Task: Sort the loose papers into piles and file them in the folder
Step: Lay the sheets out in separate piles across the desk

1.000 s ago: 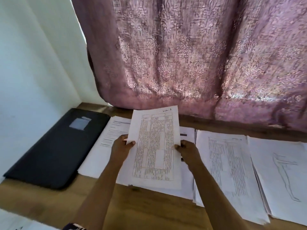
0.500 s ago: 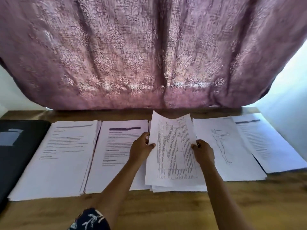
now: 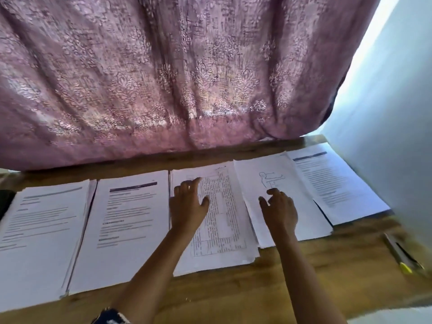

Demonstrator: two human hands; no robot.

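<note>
Lying in a row along the wooden bench (image 3: 327, 272) are 5 piles of paper, all face up. Pile 1 (image 3: 39, 235), at the far left, is showing lines of text; pile 2 (image 3: 131, 230), just beside it, is showing text under a dark bar; pile 3 (image 3: 224, 230), in the middle, is showing a printed table; pile 4 (image 3: 308, 220), close against it, is showing a line drawing of a figure; pile 5 (image 3: 339, 188), at the far right, is showing text under another dark bar.

The left hand (image 3: 188, 206) is reaching over the left half of pile 3 with fingers spread and nearly straight; its grip is open and holding nothing; whether the palm is touching the sheet I cannot tell. The right hand (image 3: 279, 211) is reaching over the middle of pile 4, covering the lower part of the drawing; its fingers are curling loosely, its grip slack and holding nothing. The right half of pile 3 is lying between the 2 hands.

A pen (image 3: 399, 256) with a yellow end is lying on the bench near the front of pile 5, well apart from both hands. A purple curtain (image 3: 163, 78) is hanging behind the bench; a pale wall (image 3: 397, 101) is standing at the right. A dark sliver (image 3: 5, 199) is showing at the left edge beside pile 1, too little of it to name. A patterned sleeve (image 3: 109, 318) is showing on the left arm.
</note>
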